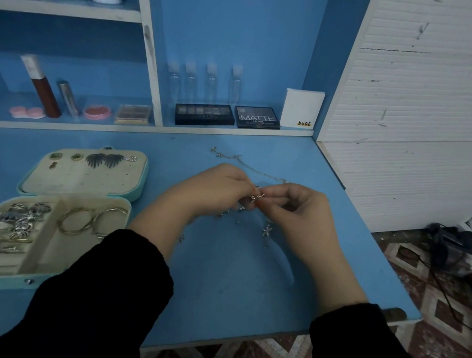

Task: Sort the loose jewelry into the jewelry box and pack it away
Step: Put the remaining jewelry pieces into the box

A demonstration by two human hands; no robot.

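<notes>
Silver necklace point(257, 197) pinched: L-grip point(217, 189), R-grip point(301, 212).

Both forearms come out of black sleeves point(103, 281) and angle inward, wrists bare. The left hand point(216, 191) and the right hand point(301, 214) meet fingertip to fingertip, knuckles up and fingers curled, each pinching the same silver charm chain point(257, 197).

Long black sleeves point(101, 291) on both arms, cuffs ending at wrists; hands bare.
</notes>
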